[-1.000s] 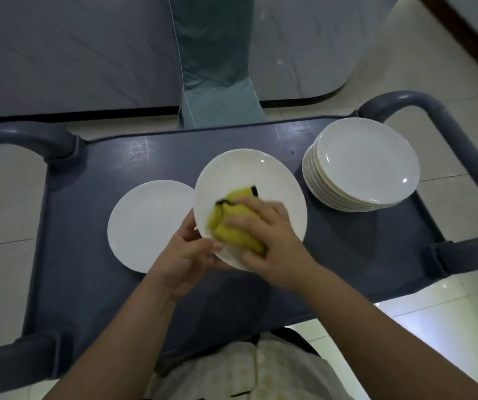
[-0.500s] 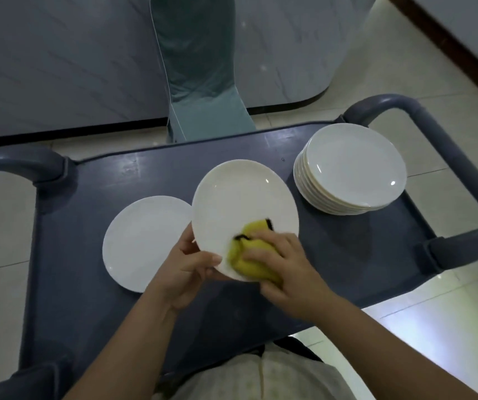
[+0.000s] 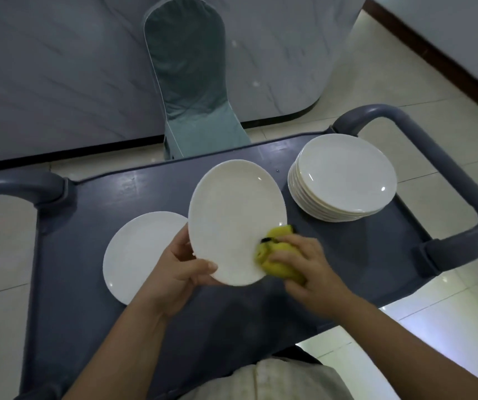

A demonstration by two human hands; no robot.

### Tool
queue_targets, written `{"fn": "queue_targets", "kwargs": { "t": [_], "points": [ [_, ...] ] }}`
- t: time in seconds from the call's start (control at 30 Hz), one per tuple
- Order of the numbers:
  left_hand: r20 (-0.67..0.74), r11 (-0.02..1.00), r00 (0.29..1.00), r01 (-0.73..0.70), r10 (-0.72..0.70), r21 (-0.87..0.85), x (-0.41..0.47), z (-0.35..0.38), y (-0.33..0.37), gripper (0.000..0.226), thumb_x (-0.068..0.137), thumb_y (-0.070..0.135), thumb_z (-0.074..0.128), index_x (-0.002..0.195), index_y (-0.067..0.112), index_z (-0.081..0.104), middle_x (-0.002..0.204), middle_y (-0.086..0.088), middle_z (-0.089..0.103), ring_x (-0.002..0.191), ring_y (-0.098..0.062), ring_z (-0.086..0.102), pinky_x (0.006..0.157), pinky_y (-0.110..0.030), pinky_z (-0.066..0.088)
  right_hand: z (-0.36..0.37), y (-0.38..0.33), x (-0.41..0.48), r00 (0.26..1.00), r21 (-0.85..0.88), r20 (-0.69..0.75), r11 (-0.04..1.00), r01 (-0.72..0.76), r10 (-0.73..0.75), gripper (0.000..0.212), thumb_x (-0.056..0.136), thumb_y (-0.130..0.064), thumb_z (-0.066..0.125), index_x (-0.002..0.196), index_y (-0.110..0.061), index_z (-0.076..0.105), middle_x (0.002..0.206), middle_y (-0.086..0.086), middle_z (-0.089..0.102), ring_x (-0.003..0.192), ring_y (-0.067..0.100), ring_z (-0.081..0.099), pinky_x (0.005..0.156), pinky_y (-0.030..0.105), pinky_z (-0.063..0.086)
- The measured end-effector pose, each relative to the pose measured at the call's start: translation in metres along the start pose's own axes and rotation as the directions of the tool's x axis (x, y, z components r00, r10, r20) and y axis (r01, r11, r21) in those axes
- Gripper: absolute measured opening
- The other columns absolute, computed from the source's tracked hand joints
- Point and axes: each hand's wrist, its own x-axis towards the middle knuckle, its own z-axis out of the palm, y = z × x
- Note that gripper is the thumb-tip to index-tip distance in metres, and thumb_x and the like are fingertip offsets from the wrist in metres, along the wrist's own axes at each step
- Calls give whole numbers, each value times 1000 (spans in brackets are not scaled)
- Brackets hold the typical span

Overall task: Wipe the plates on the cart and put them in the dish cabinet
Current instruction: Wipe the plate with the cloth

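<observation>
My left hand (image 3: 181,265) grips a white plate (image 3: 233,217) by its lower left rim and holds it tilted above the grey cart (image 3: 87,215). My right hand (image 3: 307,262) clutches a bunched yellow cloth (image 3: 276,254) against the plate's lower right edge. A single white plate (image 3: 139,255) lies flat on the cart to the left, partly covered by the held plate and my left hand. A stack of several white plates (image 3: 344,177) stands on the cart at the right.
The cart has thick grey handles at the left (image 3: 15,186) and right (image 3: 445,174). Beyond it stands a chair in a teal cover (image 3: 194,90) against a table draped in pale marbled cloth (image 3: 44,67). Tiled floor (image 3: 448,327) surrounds the cart.
The cloth in my right hand has slid from the plate's middle down to its lower right edge. The held plate has tipped more upright. The view has shifted upward.
</observation>
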Motion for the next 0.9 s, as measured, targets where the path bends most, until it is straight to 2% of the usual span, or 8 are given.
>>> {"fn": "queue_targets", "kwargs": {
  "t": [0.13,0.2,0.33,0.43,0.67,0.77,0.83,0.9],
  "points": [
    [28,994,998,53,-56,96,-3,10,-8,74,52,4,75,121,30,64,118,-8,66,105,-31,65,66,-44,58,-14,1,51,908,80,-296,955,-287,297,45,77,-29,54,122,-32,54,142,-4,40,126,24,36,112,47,27],
    [23,993,998,54,-57,103,0,16,-12,76,52,6,76,124,27,62,117,-10,66,104,-31,64,66,-43,58,-8,-32,75,930,130,-252,962,-241,267,45,77,-33,52,122,-35,50,145,-4,36,129,23,30,113,39,22],
    [15,999,1000,18,-18,28,5,10,-8,74,58,2,73,126,26,61,124,-17,62,108,-40,63,77,-60,55,15,-68,41,1000,134,-7,991,28,-28,46,82,-30,61,125,-37,48,150,-11,28,128,22,31,110,38,29],
    [-6,1000,1000,1,-1,0,3,7,-8,68,57,0,72,119,27,66,124,-16,63,107,-41,62,77,-61,54,9,-55,17,996,189,83,982,9,-25,46,89,-36,56,132,-43,42,152,-17,23,134,18,27,113,38,28],
    [-31,995,999,-41,38,-94,2,19,-14,63,66,-10,58,122,20,60,125,-17,63,109,-40,63,73,-57,55,-9,-51,18,976,412,49,886,-211,210,82,80,-49,66,150,-36,25,149,-19,29,141,6,25,113,19,26],
    [-44,992,998,-45,40,-117,0,23,-14,61,70,-11,55,120,22,62,124,-16,63,106,-36,65,70,-52,56,-11,-56,21,978,267,22,942,-205,207,71,81,-55,61,143,-29,39,146,-18,35,140,4,23,116,27,24],
    [-80,991,996,-44,35,-124,0,25,-16,63,70,-14,55,121,22,62,125,-16,63,103,-35,66,67,-49,57,-9,-59,23,990,138,-64,984,-114,123,58,81,-48,63,133,-26,50,141,-15,42,139,8,27,116,32,25],
    [-124,990,992,-43,26,-137,0,27,-17,66,67,-10,57,125,22,59,125,-14,63,102,-34,67,67,-49,57,-11,-65,23,992,158,-84,985,-75,89,49,81,-35,71,125,-29,50,131,-19,44,131,7,35,110,29,32]
  ]
}}
